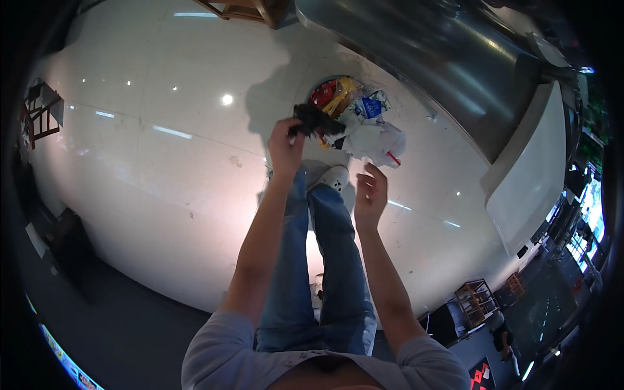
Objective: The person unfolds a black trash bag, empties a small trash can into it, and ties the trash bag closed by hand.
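My left hand (285, 148) is closed on a crumpled black plastic bag (314, 120), holding it at the left side of a heap of rubbish. The heap fills a round bin (314, 88), whose rim shows only in part. Red and yellow wrappers (338, 94) and a blue-and-white packet (372, 106) lie at its far side. Nearer to me, a white plastic bag (377, 140) bulges out, with a red straw (394, 158) at its edge. Just below that bag is my right hand (372, 196), empty, its fingers half curled and apart.
The bin stands on a pale, shiny floor (195, 169), just ahead of my shoes (335, 177). A long metallic counter (442, 58) runs along the right, with a white curved panel (530, 175) beside it. Wooden furniture (244, 10) stands at the top, and a chair (44, 114) far left.
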A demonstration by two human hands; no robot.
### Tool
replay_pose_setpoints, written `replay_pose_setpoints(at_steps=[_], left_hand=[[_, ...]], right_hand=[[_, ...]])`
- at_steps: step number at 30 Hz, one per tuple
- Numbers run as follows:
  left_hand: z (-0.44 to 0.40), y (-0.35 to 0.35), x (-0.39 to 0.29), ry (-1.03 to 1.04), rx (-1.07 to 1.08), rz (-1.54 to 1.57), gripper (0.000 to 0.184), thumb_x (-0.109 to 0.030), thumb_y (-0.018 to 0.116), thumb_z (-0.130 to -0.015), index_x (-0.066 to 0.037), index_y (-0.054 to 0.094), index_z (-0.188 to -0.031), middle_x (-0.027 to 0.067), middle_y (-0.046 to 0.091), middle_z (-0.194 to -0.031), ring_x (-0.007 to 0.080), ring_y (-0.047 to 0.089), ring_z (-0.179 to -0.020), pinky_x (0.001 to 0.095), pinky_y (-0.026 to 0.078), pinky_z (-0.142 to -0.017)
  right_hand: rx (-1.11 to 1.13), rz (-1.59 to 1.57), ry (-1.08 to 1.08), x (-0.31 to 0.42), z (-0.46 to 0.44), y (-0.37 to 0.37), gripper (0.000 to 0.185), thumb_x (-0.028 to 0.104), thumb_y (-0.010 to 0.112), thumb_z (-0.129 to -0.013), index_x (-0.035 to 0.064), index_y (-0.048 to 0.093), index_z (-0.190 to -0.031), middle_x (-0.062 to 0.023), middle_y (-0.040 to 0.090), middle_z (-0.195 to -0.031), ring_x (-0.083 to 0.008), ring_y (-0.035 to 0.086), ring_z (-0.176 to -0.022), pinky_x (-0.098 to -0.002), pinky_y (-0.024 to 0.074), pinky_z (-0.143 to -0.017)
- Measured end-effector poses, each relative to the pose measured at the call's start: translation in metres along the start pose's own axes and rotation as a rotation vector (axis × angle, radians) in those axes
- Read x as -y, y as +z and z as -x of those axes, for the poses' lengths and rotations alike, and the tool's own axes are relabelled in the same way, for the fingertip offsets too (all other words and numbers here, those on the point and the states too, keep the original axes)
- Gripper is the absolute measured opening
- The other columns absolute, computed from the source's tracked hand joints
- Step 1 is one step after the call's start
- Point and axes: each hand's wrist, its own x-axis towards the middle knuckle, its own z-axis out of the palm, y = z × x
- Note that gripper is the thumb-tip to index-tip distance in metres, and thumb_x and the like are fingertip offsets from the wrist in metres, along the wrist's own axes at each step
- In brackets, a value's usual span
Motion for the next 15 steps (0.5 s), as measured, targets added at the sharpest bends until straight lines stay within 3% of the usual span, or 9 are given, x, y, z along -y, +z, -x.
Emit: replay_pose_setpoints(at_steps=[2, 5, 6, 7, 9, 11, 15], left_hand=[[-0.031, 0.017, 0.027, 0.024, -0.051, -0.02, 0.026, 0.006, 0.06, -0.068, -0.004, 0.058, -0.092, 0.0098, 0.06, -0.083, 0.0225, 0.06, -0.07, 0.0294, 0.048, -0.062], [-0.063, 0.044, 0.063, 0.144, 0.079, -0.177, 0.021, 0.003, 0.057, -0.071, -0.004, 0.061, -0.09, 0.0129, 0.062, -0.088, 0.0278, 0.06, -0.07, 0.033, 0.049, -0.063], [-0.069, 0.054, 0.075, 0.254, 0.198, -0.372, 0.021, 0.002, 0.055, -0.071, -0.004, 0.062, -0.09, 0.0138, 0.062, -0.089, 0.0307, 0.06, -0.071, 0.0353, 0.05, -0.065], [-0.08, 0.067, 0.084, 0.367, 0.316, -0.563, 0.022, 0.001, 0.054, -0.071, -0.005, 0.064, -0.09, 0.0148, 0.063, -0.09, 0.0335, 0.059, -0.071, 0.0376, 0.05, -0.068], [-0.095, 0.084, 0.097, 0.293, 0.439, -0.631, 0.025, -0.003, 0.053, -0.071, -0.006, 0.065, -0.093, 0.016, 0.063, -0.092, 0.035, 0.06, -0.078, 0.0407, 0.048, -0.075], [-0.103, 0.088, 0.1, 0.099, 0.79, -0.741, 0.029, -0.006, 0.055, -0.07, -0.006, 0.064, -0.097, 0.0174, 0.063, -0.093, 0.0353, 0.06, -0.087, 0.0411, 0.047, -0.079], [-0.113, 0.074, 0.083, -0.123, 0.708, -0.522, 0.035, -0.006, 0.054, -0.072, -0.007, 0.059, -0.107, 0.0215, 0.062, -0.094, 0.0367, 0.058, -0.092, 0.0404, 0.047, -0.079]], right_hand=[[-0.192, 0.111, 0.052, -0.015, 0.001, -0.019, 0.027, -0.002, 0.051, -0.083, 0.0026, 0.049, -0.109, -0.0068, 0.054, -0.106, -0.0128, 0.057, -0.079, -0.0234, 0.0464, -0.069], [-0.334, 0.093, 0.176, -0.023, 0.003, -0.047, 0.023, 0.0, 0.052, -0.084, 0.0032, 0.049, -0.107, -0.0069, 0.055, -0.104, -0.0127, 0.057, -0.079, -0.0256, 0.048, -0.066], [-0.361, 0.094, 0.2, -0.017, 0.003, -0.051, 0.025, -0.002, 0.052, -0.082, 0.0049, 0.049, -0.106, -0.0046, 0.054, -0.093, -0.0091, 0.052, -0.071, -0.0235, 0.0466, -0.066], [-0.363, 0.117, 0.195, -0.021, 0.006, -0.062, 0.023, -0.001, 0.052, -0.082, 0.0032, 0.048, -0.104, -0.0047, 0.054, -0.096, -0.009, 0.052, -0.071, -0.0239, 0.0474, -0.065], [-0.37, 0.156, 0.21, -0.027, 0.011, -0.074, 0.022, -0.001, 0.052, -0.082, 0.0021, 0.048, -0.103, -0.0048, 0.055, -0.1, -0.0092, 0.052, -0.071, -0.024, 0.0478, -0.063], [-0.376, 0.153, 0.261, -0.028, 0.022, -0.082, 0.02, -0.001, 0.052, -0.082, 0.0023, 0.048, -0.101, -0.0048, 0.055, -0.103, -0.0093, 0.053, -0.071, -0.0239, 0.0481, -0.063], [-0.37, 0.079, 0.262, -0.029, 0.018, -0.077, 0.019, -0.002, 0.051, -0.082, 0.0031, 0.05, -0.1, -0.004, 0.055, -0.1, -0.0086, 0.053, -0.072, -0.0222, 0.0479, -0.063]])
